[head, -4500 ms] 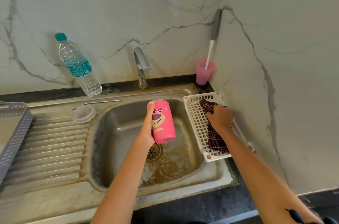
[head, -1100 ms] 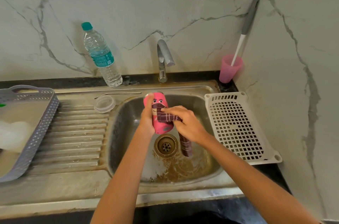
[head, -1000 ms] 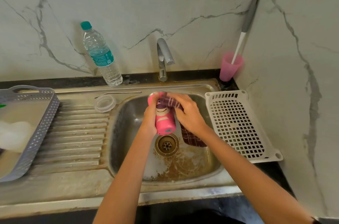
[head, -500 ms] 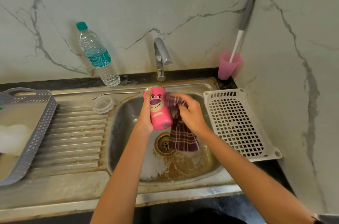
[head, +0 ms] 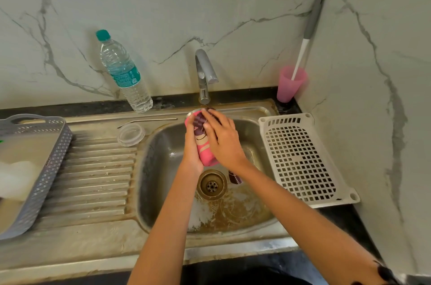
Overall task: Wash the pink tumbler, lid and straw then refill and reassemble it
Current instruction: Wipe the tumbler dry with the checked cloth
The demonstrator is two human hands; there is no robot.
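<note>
Over the sink basin (head: 163, 168), my left hand (head: 192, 151) grips the pink tumbler (head: 205, 151), which tilts with its open end toward the tap (head: 205, 74). My right hand (head: 222, 137) holds a dark checked cloth (head: 200, 122) against the tumbler's top and side; a cloth end (head: 235, 178) hangs below my wrist. The clear lid (head: 131, 134) lies on the draining board, left of the basin. The metal straw (head: 149, 120) lies along the sink's back ledge.
A water bottle (head: 122, 72) stands on the ledge at the back left. A pink cup (head: 290, 84) with a brush stands in the back right corner. A white perforated tray (head: 303, 158) lies right of the basin, a grey basket (head: 46, 168) at far left.
My right hand took the cloth from the white tray to the tumbler. In the last second it moved the cloth up over the tumbler's top, and less cloth hangs free now.
</note>
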